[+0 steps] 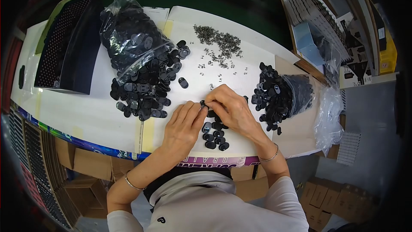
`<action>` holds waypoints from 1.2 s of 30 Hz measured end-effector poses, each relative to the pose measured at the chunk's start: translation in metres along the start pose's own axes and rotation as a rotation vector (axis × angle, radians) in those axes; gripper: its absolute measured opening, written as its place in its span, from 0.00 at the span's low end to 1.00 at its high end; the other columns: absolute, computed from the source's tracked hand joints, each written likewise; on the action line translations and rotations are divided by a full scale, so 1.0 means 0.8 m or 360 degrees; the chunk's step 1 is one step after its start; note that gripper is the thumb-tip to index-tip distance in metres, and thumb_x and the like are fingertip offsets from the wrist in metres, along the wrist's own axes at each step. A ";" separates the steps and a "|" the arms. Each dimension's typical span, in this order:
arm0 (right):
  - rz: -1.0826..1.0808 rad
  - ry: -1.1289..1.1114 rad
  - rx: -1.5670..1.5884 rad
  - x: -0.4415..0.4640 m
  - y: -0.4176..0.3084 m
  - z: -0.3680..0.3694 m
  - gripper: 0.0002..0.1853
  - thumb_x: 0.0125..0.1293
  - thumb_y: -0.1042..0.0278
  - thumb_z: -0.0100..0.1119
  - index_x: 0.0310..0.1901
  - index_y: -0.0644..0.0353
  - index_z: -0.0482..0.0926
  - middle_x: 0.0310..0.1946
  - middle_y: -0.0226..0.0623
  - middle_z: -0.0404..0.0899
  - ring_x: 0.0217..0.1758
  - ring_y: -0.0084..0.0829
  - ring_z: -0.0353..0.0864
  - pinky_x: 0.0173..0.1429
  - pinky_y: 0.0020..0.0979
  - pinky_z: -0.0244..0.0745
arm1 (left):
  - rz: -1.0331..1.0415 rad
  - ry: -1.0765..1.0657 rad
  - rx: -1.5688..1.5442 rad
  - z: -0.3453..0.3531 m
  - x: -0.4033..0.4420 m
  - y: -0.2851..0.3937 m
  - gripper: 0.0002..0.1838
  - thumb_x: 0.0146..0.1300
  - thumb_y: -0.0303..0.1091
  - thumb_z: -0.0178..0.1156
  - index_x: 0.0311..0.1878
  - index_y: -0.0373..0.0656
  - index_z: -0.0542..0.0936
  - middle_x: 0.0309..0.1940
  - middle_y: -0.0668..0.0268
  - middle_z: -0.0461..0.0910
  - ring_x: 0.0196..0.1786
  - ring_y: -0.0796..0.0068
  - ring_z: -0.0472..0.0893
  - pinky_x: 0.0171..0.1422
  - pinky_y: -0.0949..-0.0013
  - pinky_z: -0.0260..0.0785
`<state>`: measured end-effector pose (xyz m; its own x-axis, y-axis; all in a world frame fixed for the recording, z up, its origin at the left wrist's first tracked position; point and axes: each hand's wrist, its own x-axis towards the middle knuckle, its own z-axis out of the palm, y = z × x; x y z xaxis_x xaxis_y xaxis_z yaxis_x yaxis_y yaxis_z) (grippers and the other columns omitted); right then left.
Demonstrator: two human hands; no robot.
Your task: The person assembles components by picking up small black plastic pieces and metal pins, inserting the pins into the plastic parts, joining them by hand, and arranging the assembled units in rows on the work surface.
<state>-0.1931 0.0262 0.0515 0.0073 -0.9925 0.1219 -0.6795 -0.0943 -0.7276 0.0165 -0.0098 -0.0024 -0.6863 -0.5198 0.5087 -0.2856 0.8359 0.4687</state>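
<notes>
Over the middle of the white table, my left hand (183, 125) and my right hand (233, 111) meet at the fingertips. Pinched between them is a small black oval plastic piece (203, 102), partly hidden by the fingers. Below my right hand lie several black oval pieces (219, 133) in rough rows, some under the palm. One loose black oval piece (183, 82) rests beyond my left hand. Farther off, a scatter of tiny metal clips (219, 43) spreads toward my hands.
A clear bag (131, 34) spills a heap of black oval parts (143, 90) at left, beside a dark dotted box (68, 47). At right, another bag (300, 94) opens onto black parts (272, 99). Crumpled plastic (328, 120) hangs over the right edge. Cartons (92, 195) stand below.
</notes>
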 end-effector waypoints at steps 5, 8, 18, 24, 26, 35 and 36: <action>-0.0119 0.0009 -0.0086 0.006 -0.002 0.005 0.04 0.73 0.79 0.67 0.47 0.61 0.84 0.42 0.41 0.82 0.39 0.48 0.87 0.43 0.43 0.82 | -0.0022 0.0064 0.0015 -0.001 0.004 0.003 0.27 0.54 0.19 0.67 0.60 0.31 0.87 0.63 0.52 0.82 0.67 0.48 0.82 0.72 0.47 0.77; -0.0201 0.0012 -0.0180 0.007 -0.005 0.005 0.04 0.73 0.79 0.66 0.47 0.61 0.83 0.42 0.41 0.81 0.39 0.47 0.87 0.42 0.44 0.81 | -0.0021 0.0071 0.0004 0.000 0.004 0.002 0.27 0.54 0.19 0.67 0.60 0.30 0.87 0.62 0.52 0.82 0.67 0.48 0.82 0.72 0.47 0.77; -0.0231 0.0017 -0.0337 0.005 -0.010 0.010 0.06 0.71 0.80 0.67 0.47 0.62 0.83 0.42 0.42 0.80 0.40 0.48 0.87 0.42 0.43 0.83 | -0.0028 0.0084 0.0011 0.000 0.006 0.003 0.27 0.53 0.19 0.67 0.61 0.31 0.87 0.61 0.52 0.82 0.66 0.48 0.82 0.72 0.46 0.77; -0.0339 0.0425 -0.0501 -0.027 0.008 -0.010 0.12 0.65 0.84 0.70 0.50 0.64 0.88 0.47 0.43 0.87 0.45 0.47 0.89 0.48 0.42 0.85 | -0.0074 0.0086 -0.0010 -0.001 0.004 0.003 0.28 0.56 0.16 0.66 0.64 0.32 0.86 0.65 0.53 0.82 0.69 0.47 0.81 0.73 0.47 0.76; -0.0228 0.0604 -0.0701 -0.047 0.014 -0.022 0.13 0.64 0.84 0.71 0.50 0.64 0.89 0.48 0.43 0.88 0.47 0.46 0.89 0.50 0.41 0.85 | -0.0079 0.0073 -0.0059 -0.006 0.009 0.003 0.29 0.57 0.15 0.65 0.66 0.33 0.85 0.66 0.53 0.82 0.70 0.47 0.81 0.74 0.47 0.75; -0.0197 0.0515 -0.0711 -0.055 0.034 -0.021 0.14 0.64 0.87 0.70 0.51 0.66 0.88 0.49 0.43 0.87 0.51 0.48 0.85 0.55 0.42 0.83 | -0.0009 0.0006 -0.0069 0.016 0.027 0.002 0.29 0.55 0.16 0.66 0.64 0.35 0.85 0.61 0.56 0.82 0.68 0.51 0.80 0.72 0.49 0.74; -0.0204 0.0464 -0.0634 -0.047 0.028 -0.022 0.17 0.62 0.88 0.68 0.52 0.66 0.88 0.49 0.44 0.86 0.51 0.48 0.85 0.55 0.43 0.82 | -0.0019 0.0018 -0.0068 0.018 0.031 0.003 0.29 0.56 0.17 0.66 0.64 0.36 0.85 0.60 0.56 0.82 0.67 0.51 0.80 0.71 0.50 0.75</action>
<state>-0.2219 0.0630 0.0424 -0.0576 -0.9065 0.4182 -0.9139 -0.1207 -0.3876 -0.0107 -0.0180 0.0010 -0.6753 -0.5320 0.5109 -0.2647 0.8213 0.5053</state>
